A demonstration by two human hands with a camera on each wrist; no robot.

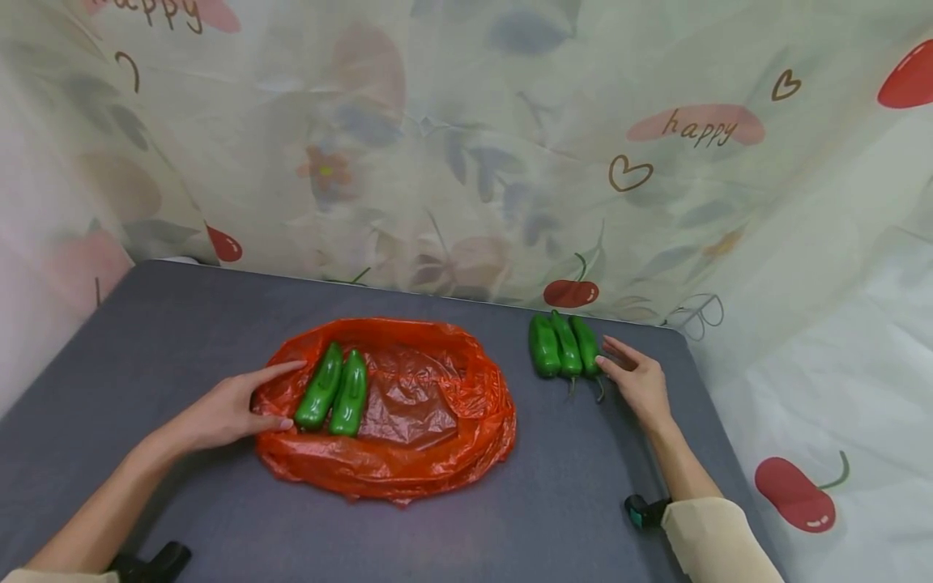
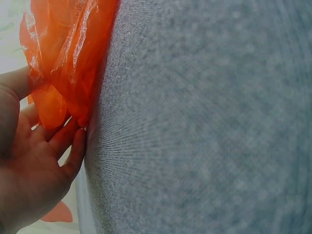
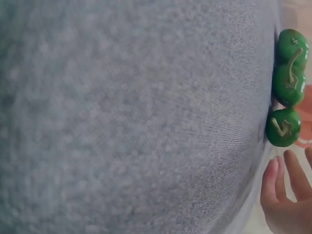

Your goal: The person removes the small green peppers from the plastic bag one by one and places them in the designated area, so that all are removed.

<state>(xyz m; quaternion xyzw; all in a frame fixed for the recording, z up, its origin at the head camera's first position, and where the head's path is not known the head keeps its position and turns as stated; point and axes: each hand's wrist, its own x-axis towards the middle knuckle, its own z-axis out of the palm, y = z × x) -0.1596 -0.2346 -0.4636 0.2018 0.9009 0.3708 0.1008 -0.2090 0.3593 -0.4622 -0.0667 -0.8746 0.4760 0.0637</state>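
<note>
A red plastic bag point(image 1: 408, 478) lies on the table with its mouth spread wide, and two green chili peppers point(image 1: 348, 397) rest side by side at its left. My left hand point(image 1: 226, 411) holds the bag's left edge; in the left wrist view some fingers show through the red film point(image 2: 68, 63). Three more green chili peppers point(image 1: 560, 348) lie in a row right of the bag, stems toward me. My right hand point(image 1: 640, 387) is just right of this row, fingers parted around nothing. In the right wrist view a small gap separates the fingertips from the nearest pepper point(image 3: 283, 127).
The dark grey table point(image 1: 474, 534) carries the bag and the peppers. A patterned curtain point(image 1: 466, 162) hangs along the table's back edge and continues down the right side. Dark straps point(image 1: 645, 512) sit on both wrists.
</note>
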